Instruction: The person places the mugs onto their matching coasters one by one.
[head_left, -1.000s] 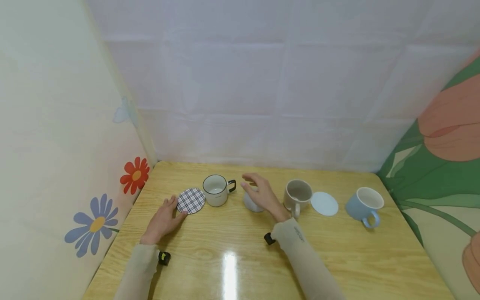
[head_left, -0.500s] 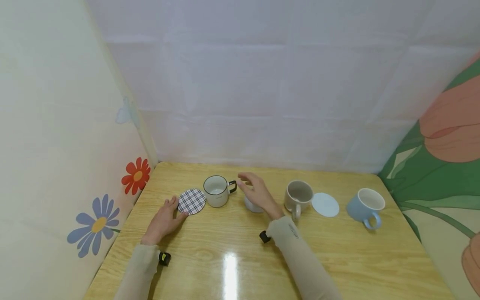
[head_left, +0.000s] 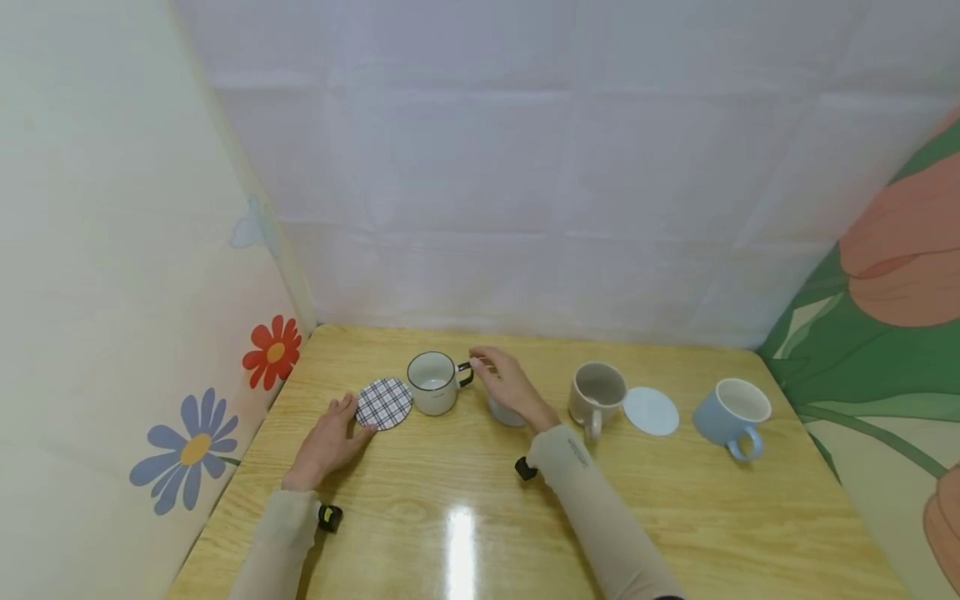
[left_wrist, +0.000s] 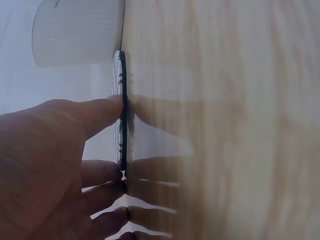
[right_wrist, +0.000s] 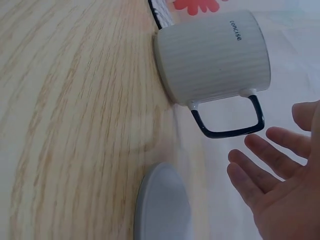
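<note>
While left fingers (left_wrist: 102, 173), spread, touch coaster (head_left: 384, 404) | right fingers (right_wrist: 274, 157), extended, near empty white mug (right_wrist: 215, 57)

A taupe mug (head_left: 597, 390) stands on the wood-grain surface (head_left: 435, 475), just beside a pale blue round coaster (head_left: 651, 412); a light blue mug (head_left: 729, 415) stands farther right. A creased white backdrop (head_left: 480, 183) rises behind. Red (head_left: 274, 352) and blue flowers (head_left: 194, 450) decorate the left wall (head_left: 97, 267); a pink tulip (head_left: 911, 250), the right.
</note>
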